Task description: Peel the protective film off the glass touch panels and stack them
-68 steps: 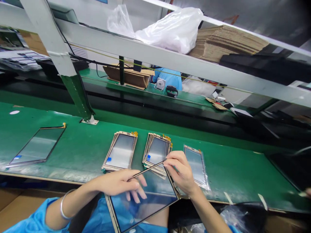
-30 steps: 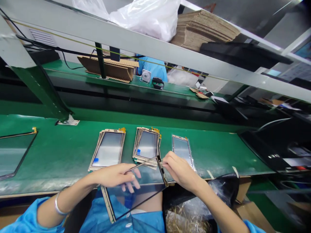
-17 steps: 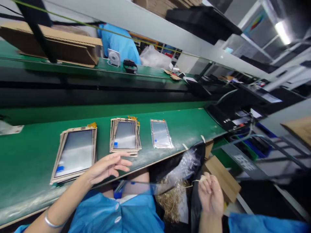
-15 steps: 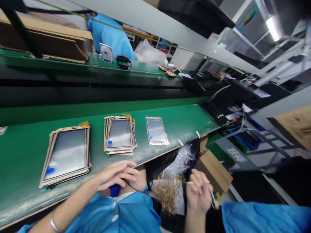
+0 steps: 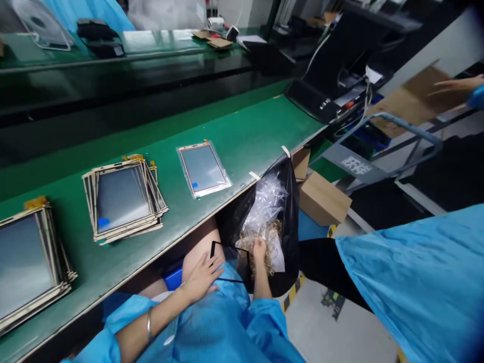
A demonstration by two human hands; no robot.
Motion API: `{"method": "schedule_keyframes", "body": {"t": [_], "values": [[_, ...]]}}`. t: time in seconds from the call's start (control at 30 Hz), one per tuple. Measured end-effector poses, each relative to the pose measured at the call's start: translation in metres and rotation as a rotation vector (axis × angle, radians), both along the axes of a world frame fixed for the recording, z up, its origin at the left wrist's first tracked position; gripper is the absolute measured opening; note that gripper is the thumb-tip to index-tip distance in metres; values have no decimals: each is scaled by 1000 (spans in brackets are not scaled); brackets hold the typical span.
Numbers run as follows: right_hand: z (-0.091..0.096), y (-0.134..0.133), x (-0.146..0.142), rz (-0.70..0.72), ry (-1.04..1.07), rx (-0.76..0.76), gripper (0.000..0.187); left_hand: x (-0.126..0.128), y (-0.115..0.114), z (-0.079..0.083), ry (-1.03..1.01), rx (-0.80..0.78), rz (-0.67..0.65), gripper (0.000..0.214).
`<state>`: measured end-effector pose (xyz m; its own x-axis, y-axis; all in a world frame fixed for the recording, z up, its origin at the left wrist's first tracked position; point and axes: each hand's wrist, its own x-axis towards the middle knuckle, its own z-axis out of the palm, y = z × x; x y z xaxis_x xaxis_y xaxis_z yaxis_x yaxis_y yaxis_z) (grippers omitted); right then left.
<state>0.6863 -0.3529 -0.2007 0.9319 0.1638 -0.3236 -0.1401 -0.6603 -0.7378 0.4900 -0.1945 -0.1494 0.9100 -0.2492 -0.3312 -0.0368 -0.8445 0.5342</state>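
My left hand (image 5: 204, 276) grips the left edge of a thin clear panel with a black border (image 5: 230, 280), its fingers lying over that edge. The panel is above my lap. My right hand (image 5: 259, 249) is closed, reaching over a black bag (image 5: 289, 217) that hangs from the bench edge. Just below its fingertips are tangled tan strips (image 5: 270, 234) and crumpled clear film (image 5: 266, 196) in the bag. What the right fingers hold is too small to make out.
On the green bench (image 5: 249, 131) lie a single framed screen panel (image 5: 204, 169), a stack of panels (image 5: 123, 199) and another stack (image 5: 24, 262). Cardboard boxes (image 5: 325, 199) and a trolley (image 5: 359, 166) stand right. A co-worker's blue sleeve (image 5: 419, 267) is close by; another person's hand (image 5: 459, 84) is farther off.
My right hand has moved down and left over the bag; the pale strip seen in it no longer shows. The clear panel now faces me more, and the view has shifted right and down.
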Motion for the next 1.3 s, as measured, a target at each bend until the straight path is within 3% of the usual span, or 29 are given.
{"method": "schedule_keyframes", "body": {"t": [0.1,0.17,0.23,0.4,0.53,0.63,0.8,0.87,0.9,1.0,1.07,1.17,1.3], "values": [[-3,-40,34,-44,63,-78,30,-3,7,-4,-62,28,-28,51],[-3,-58,36,-49,111,-92,28,-9,10,-9,-122,44,-20,47],[-5,-61,21,-8,191,-64,25,-16,13,-15,-174,54,-18,46],[-7,-39,-33,117,317,95,34,-26,12,-19,-216,50,-8,51],[19,-37,-39,140,224,194,40,-17,-8,-5,-165,72,128,67],[46,-39,-32,172,174,227,43,0,-23,5,-153,-5,242,71],[73,-39,-36,245,159,250,66,6,-15,30,-241,-138,356,66],[76,-38,-44,266,123,221,65,-7,-6,55,-318,-314,495,55],[78,-37,-48,280,98,203,61,-16,-2,70,-338,-492,585,50],[94,-28,-59,336,11,184,54,-46,3,121,-176,-1233,770,50],[121,-15,-63,372,-54,206,54,-61,6,151,13,-1580,814,58],[181,13,-70,442,-81,342,52,-74,17,183,68,-1841,907,58],[251,52,-91,740,170,545,49,-85,44,204,-184,-1978,920,51]]}}
